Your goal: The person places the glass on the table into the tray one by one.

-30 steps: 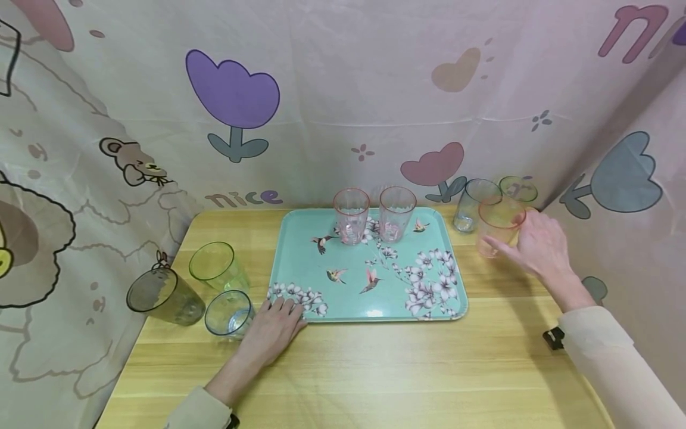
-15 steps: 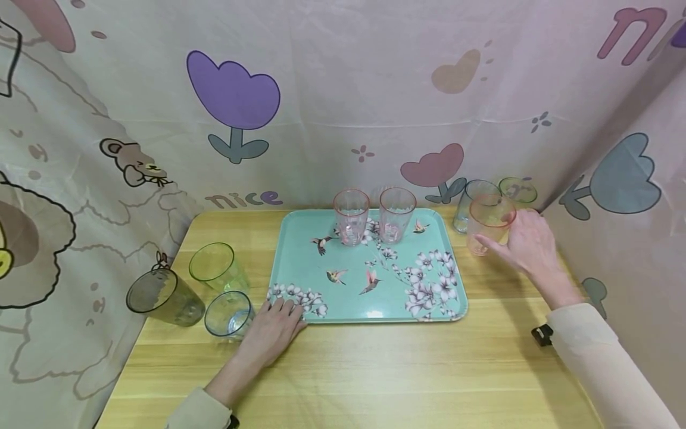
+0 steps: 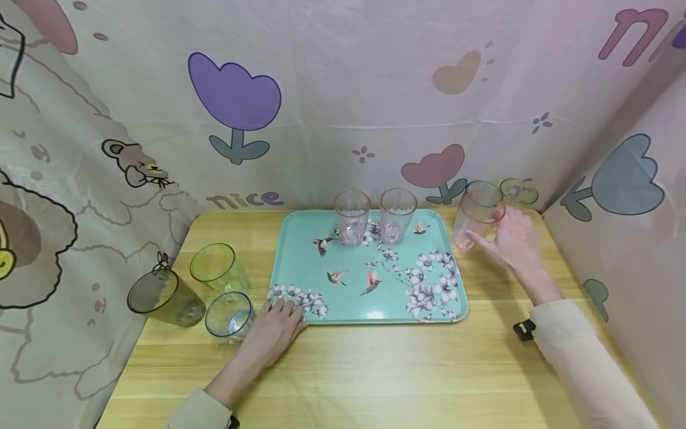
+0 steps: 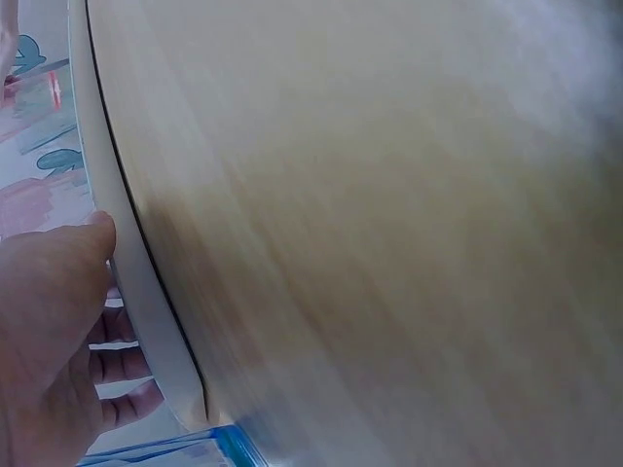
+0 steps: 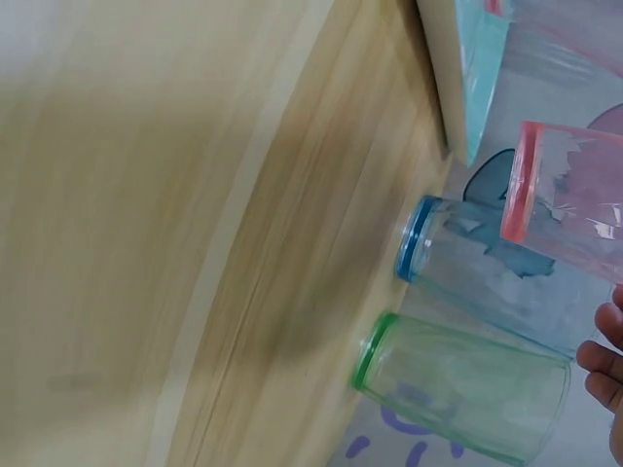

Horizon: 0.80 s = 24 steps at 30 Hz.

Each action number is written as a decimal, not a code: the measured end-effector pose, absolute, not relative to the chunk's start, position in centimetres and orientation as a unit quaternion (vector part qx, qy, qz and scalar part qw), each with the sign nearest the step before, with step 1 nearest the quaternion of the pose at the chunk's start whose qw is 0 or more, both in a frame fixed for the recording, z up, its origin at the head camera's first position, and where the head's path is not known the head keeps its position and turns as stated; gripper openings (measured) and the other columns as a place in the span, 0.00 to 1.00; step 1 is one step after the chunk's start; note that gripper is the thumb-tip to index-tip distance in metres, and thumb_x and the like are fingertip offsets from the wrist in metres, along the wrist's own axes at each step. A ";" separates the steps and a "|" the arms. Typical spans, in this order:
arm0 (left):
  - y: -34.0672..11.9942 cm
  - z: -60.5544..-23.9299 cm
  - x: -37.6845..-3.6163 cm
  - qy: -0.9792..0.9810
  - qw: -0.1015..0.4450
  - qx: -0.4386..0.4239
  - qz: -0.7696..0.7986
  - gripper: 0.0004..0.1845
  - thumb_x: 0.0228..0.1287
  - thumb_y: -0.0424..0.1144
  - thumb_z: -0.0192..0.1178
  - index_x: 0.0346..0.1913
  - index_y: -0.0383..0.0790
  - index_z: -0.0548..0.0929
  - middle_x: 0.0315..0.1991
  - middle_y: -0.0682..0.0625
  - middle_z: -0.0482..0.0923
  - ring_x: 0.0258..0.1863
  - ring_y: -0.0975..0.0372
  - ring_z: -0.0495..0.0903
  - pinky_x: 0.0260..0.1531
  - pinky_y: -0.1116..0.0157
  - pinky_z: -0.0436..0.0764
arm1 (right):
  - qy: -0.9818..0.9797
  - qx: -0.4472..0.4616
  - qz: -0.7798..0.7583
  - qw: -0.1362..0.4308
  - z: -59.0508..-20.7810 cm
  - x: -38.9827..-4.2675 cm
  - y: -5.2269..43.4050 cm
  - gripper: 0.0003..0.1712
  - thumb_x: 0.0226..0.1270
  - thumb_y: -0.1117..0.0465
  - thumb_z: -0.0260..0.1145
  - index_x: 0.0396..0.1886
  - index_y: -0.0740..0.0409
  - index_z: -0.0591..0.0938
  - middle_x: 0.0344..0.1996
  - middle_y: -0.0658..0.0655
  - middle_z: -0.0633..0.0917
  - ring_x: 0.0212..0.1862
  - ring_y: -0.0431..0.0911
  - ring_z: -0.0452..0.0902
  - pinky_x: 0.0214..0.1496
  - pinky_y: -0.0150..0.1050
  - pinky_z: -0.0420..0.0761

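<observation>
Right grip (image 3: 514,241) holds pink cup (image 3: 474,217), tilted, beside tray (image 3: 455,262).

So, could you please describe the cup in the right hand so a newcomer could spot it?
Start at the teal tray on the wooden table. Off its far right corner, the right hand holds a clear cup with a pink-red rim, tilted above the table; the blue-rimmed and green-rimmed cups behind stand untouched.

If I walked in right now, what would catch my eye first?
Likely the turquoise tray with birds and blossoms in the middle of the wooden table, two pink cups standing at its far edge. The right hand holds another pink-rimmed cup just right of the tray, while the left hand rests at the tray's near left corner.
</observation>
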<state>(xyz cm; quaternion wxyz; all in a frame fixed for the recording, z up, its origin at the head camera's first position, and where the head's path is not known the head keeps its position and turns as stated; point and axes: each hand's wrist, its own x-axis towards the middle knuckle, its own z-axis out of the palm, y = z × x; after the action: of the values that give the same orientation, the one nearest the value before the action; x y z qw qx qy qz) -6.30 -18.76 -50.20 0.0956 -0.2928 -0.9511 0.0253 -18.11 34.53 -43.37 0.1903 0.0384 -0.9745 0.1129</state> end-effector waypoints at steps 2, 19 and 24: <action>-18.8 -50.2 -6.3 -0.951 0.097 -0.293 0.025 0.15 0.77 0.53 0.60 0.41 0.44 0.76 0.36 0.49 0.78 0.39 0.54 0.78 0.45 0.52 0.81 | -0.973 0.037 0.125 0.188 -43.4 -18.3 34.2 0.48 0.65 0.25 0.63 0.49 0.72 0.77 0.42 0.73 0.81 0.47 0.67 0.76 0.56 0.63 0.74; -18.8 -50.3 -6.3 -0.951 0.094 -0.294 0.024 0.15 0.77 0.53 0.60 0.42 0.44 0.77 0.37 0.49 0.79 0.39 0.54 0.79 0.45 0.52 0.82 | -0.964 0.037 0.186 0.188 -44.8 -19.8 32.6 0.45 0.68 0.29 0.64 0.51 0.71 0.76 0.45 0.72 0.80 0.51 0.66 0.75 0.62 0.63 0.72; -18.7 -50.3 -6.3 -0.951 0.094 -0.294 0.022 0.15 0.77 0.53 0.60 0.43 0.44 0.78 0.36 0.49 0.79 0.39 0.54 0.78 0.45 0.52 0.81 | -0.959 0.030 0.213 0.182 -45.2 -20.3 32.2 0.44 0.67 0.30 0.66 0.54 0.71 0.76 0.48 0.71 0.80 0.52 0.66 0.74 0.61 0.62 0.72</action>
<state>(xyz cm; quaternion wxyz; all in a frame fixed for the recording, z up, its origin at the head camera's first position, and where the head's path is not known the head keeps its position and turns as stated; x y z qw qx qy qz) -6.32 -18.75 -50.28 0.0940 -0.2940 -0.9509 0.0216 -20.31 32.17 -45.16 0.1818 0.0301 -0.9595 0.2133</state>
